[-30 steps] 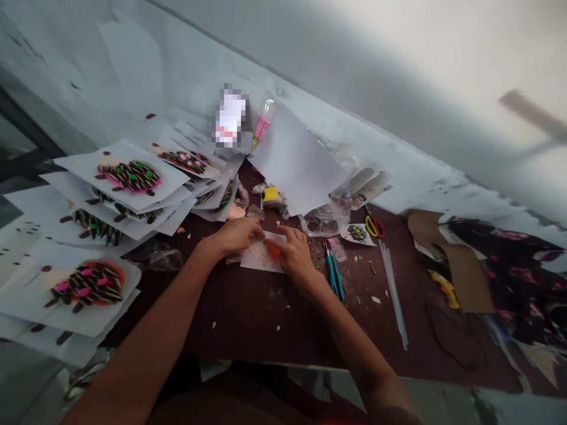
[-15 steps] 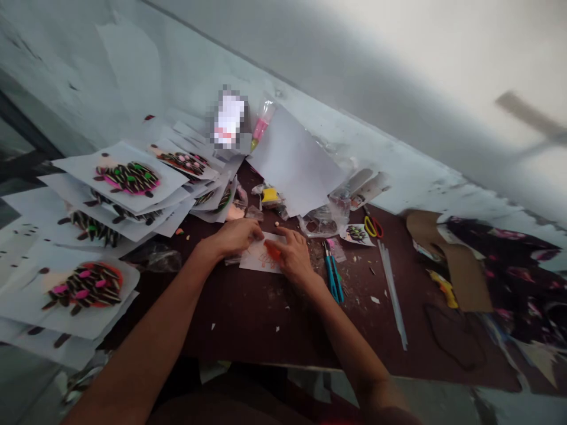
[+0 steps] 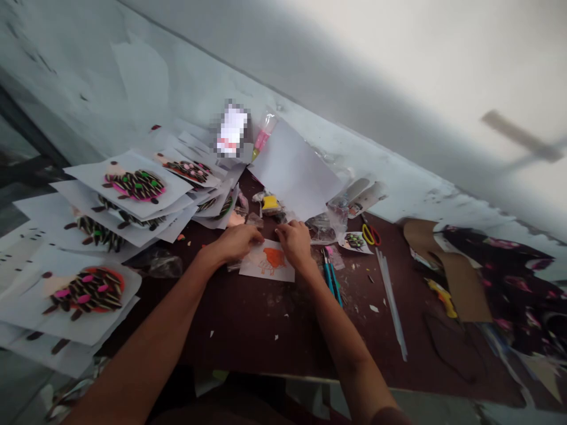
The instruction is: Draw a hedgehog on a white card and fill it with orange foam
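Note:
A white paper card (image 3: 250,268) lies on the table between my hands, with a hedgehog outline partly filled by flat orange clay (image 3: 274,257). My left hand (image 3: 237,243) is at the card's upper left edge, fingers curled together over it; whatever is between them is hidden. Over the upper right corner, my right hand (image 3: 296,241) has thumb and fingers pinched together, their tips too small to show what they hold. Just beyond sit a lump of pale peach clay (image 3: 236,218) and a yellow clay block (image 3: 270,204) in plastic wrap.
Finished hedgehog cards (image 3: 133,180) are stacked at left. Teal-handled pliers (image 3: 331,277), yellow-and-red scissors (image 3: 371,234), glue sticks (image 3: 391,304) and a yellow cutter (image 3: 443,295) lie to the right. A blurred lit screen (image 3: 233,130) and white sheets (image 3: 296,162) stand at the wall.
My right hand has lifted off the orange clay to the card's upper right, its fingers drawn into a pinch. The small pale ball by its fingertip is no longer visible. My left hand stays near the card.

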